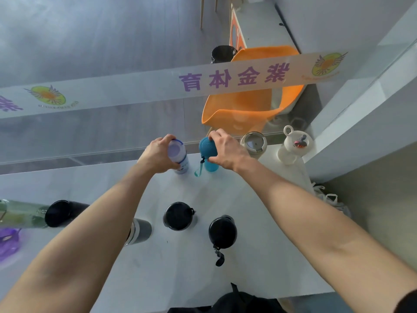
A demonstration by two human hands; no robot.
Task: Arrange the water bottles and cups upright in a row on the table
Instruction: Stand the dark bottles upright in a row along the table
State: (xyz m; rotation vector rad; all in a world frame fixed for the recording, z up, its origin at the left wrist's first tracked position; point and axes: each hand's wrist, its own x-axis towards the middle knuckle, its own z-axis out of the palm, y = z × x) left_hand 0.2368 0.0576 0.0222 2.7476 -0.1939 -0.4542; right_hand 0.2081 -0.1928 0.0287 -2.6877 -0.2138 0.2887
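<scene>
Your left hand (158,154) gripping the white bottle (179,158), your right hand (225,152) gripping the blue bottle (208,154), both upright, side by side at the desk's (259,256) far edge.

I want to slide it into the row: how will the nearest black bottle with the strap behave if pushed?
The black bottle stands upright, so a push near its lid may tip it. The table looks smooth; a low push probably slides it. Its strap lies limp, likely floppy, and would trail.
</scene>
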